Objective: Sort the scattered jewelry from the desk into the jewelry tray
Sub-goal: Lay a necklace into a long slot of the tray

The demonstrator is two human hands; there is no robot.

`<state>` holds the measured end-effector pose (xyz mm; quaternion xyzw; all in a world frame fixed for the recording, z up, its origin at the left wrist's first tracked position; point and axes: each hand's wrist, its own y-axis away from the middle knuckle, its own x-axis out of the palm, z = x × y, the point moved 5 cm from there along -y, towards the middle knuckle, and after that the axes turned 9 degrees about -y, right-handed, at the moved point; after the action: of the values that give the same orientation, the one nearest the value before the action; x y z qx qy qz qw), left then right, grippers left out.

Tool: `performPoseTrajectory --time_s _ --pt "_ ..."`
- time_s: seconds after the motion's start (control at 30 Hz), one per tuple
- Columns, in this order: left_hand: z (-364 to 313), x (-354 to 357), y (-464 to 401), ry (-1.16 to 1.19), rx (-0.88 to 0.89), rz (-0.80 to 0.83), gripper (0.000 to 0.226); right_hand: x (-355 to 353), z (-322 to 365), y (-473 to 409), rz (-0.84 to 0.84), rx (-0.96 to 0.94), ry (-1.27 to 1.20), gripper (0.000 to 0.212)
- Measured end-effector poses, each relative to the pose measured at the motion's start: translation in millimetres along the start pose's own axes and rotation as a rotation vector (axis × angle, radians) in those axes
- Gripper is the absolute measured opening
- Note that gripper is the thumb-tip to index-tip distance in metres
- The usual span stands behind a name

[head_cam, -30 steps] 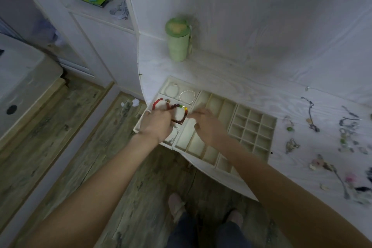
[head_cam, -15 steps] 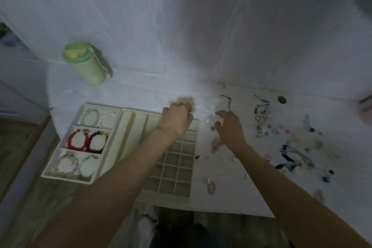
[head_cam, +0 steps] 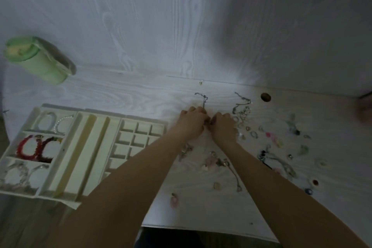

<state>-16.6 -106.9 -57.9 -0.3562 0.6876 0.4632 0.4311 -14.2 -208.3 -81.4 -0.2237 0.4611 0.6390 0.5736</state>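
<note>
A: Where's the chain (head_cam: 203, 99)?
B: Centre frame, on the desk (head_cam: 141, 94). Long axis runs up-frame from the knuckles, hooking left at the far end.
A: Grip?
B: Left hand (head_cam: 192, 122) and right hand (head_cam: 222, 124) curled, touching, at its near end. Looks like a pinch on it; contact hidden, can't tell.
A: Tray (head_cam: 100, 143)?
B: Left of frame, just beside the left hand, so that hand is nearer for the carry.
</note>
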Motion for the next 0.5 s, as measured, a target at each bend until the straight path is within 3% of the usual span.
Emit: performPoseTrajectory --time_s 0.2,0.3,0.5 --pt "-0.2 -6.0 -9.1 0.09 -0.061 -0.055 0.034 -14.8 -3.8 -6.7 0.086 -0.076 -0.231 0.013" --pt "4.4 -14.6 -9.9 0.278 -0.098 -0.101 0.025 -38.3 -0.6 -2.3 0.065 -0.16 -0.464 0.009" --pt "6.2 -56.7 7.2 0.728 -0.015 -0.252 0.015 -78.1 26.5 15.0 0.199 -0.214 -0.877 0.009"
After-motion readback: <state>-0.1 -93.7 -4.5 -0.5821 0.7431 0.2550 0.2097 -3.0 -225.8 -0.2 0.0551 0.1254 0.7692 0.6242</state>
